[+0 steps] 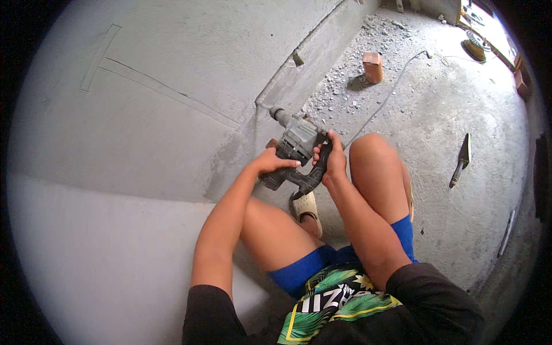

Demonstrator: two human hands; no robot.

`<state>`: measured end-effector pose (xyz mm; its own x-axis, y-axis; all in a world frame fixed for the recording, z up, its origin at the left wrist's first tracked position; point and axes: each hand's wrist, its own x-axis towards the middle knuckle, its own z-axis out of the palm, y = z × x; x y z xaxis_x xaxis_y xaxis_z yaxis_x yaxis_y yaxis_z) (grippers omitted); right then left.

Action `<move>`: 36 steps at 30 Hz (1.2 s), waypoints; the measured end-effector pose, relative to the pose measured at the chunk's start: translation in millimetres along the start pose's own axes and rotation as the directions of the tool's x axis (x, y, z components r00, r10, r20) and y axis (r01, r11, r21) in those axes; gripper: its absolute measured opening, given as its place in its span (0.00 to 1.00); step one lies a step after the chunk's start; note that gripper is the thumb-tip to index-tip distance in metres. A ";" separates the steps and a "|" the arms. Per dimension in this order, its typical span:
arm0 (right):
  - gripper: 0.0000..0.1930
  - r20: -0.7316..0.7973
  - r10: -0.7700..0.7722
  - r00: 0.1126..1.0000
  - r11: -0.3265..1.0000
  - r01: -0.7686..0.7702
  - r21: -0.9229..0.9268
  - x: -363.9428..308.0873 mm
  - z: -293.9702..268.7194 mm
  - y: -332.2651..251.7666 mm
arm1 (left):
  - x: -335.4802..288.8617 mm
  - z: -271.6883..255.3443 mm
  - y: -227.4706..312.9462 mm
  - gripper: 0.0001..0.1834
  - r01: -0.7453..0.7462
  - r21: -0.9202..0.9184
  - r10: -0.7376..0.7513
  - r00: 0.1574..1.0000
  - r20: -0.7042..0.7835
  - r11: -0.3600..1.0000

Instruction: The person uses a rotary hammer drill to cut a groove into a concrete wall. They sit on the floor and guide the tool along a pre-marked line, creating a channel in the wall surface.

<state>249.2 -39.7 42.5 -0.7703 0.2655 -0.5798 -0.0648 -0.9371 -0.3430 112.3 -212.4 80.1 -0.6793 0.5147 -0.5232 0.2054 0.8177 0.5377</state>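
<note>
A grey and black rotary hammer drill [300, 138] is held in front of my knees, its chuck end pointing up and left at the grey wall [172, 69]. Its bit reaches the wall beside a long straight groove; whether the tip is inside the groove I cannot tell. My left hand [275, 162] grips the drill's body from the left side, thumb lying across it. Around the rear handle wraps my right hand [332, 158], its fingers curled through the grip. The trigger is hidden. A thin grey cable [391, 89] runs from behind the drill across the floor.
Broken rubble [339, 77] lies along the wall's foot. A red-brown brick [372, 68] stands on the concrete floor [437, 121]. To the right lie a pointed trowel [460, 161] and a thin bar [506, 233]. A cable reel [476, 47] sits at the far right.
</note>
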 end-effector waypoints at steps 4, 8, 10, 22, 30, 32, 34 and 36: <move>0.26 0.003 -0.056 0.998 0.998 0.056 0.003 -41.7 -7.1 -11.0 | -35.5 9.8 24.8 0.42 -0.024 -0.040 0.027 0.997 0.069 0.999; 0.25 0.006 -0.044 0.999 0.996 0.043 0.078 -65.8 -14.7 -10.6 | -55.8 16.2 52.0 0.51 0.095 -0.015 -0.089 0.975 0.205 0.995; 0.25 -0.003 -0.027 1.000 0.996 0.028 0.086 -71.2 -15.8 -8.5 | -69.4 18.9 54.8 0.53 0.059 0.084 -0.068 0.992 0.110 0.995; 0.26 0.080 -0.022 0.997 0.997 0.016 0.077 -46.5 -17.9 -29.2 | -39.6 19.8 43.0 0.41 0.019 -0.025 -0.019 1.000 -0.001 1.000; 0.25 0.087 0.033 0.996 0.994 -0.042 0.098 -39.8 -18.2 -19.5 | -40.3 18.7 24.8 0.35 -0.010 -0.013 0.010 1.000 -0.027 1.000; 0.25 0.099 0.023 0.995 0.995 -0.032 0.092 -38.7 -16.8 -17.8 | -44.0 16.8 28.4 0.34 -0.013 -0.008 0.013 1.000 -0.025 1.000; 0.25 0.089 0.032 0.996 0.994 -0.041 0.099 -36.5 -15.2 -15.9 | -48.1 13.3 32.6 0.34 -0.010 -0.018 0.010 1.000 0.002 1.000; 0.24 0.091 0.039 0.995 0.994 -0.049 0.103 -31.8 -13.5 -13.6 | -51.2 9.2 34.4 0.34 -0.034 -0.038 0.036 0.998 0.048 0.999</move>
<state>283.2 -32.3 55.6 -0.8268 0.2068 -0.5231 -0.0922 -0.9672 -0.2366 160.6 -208.3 119.3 -0.6366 0.5555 -0.5350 0.2012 0.7892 0.5802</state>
